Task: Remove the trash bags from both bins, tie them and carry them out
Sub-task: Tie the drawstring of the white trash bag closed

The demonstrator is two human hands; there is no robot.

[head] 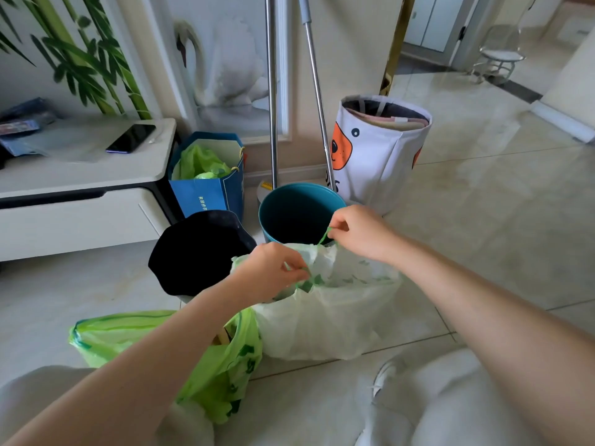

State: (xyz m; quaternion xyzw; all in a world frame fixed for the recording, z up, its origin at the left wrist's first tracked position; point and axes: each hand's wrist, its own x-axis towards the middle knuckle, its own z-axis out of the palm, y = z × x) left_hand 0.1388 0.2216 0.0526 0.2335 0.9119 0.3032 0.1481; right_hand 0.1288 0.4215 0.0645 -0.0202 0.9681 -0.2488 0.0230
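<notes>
1. A pale, translucent trash bag (325, 320) is seen standing on the floor just in front of a blue bin (299, 214), which is open and shows no liner.
2. A thin green drawstring (324, 235) at the bag's mouth is pinched between the curled fingers of the right hand (357, 233) and is lifted above the rim.
3. The opposite side of the mouth, at its green-printed edge, is pinched by the fingertips of the left hand (270, 272); both hands are closed on the bag, none of the fingers spread.
4. A good tie is judged to call for the two ends to be pulled apart evenly, so that the mouth is gathered shut before a knot is made and nothing is spilled.
5. A second bag, a bright green trash bag (222, 375), is seen lying on the floor under the left forearm, its mouth not visibly tied.
6. A black bin (196, 252) is placed beside the blue one, to its left.
7. The floor (483, 204) is laid with glossy pale tiles.
8. Behind the bins, a blue paper bag (209, 194), a white fabric basket (380, 156) and two metal poles (272, 91) are set against the wall.
9. A phone (130, 138) is laid on a low white cabinet (80, 175) at the left.
</notes>
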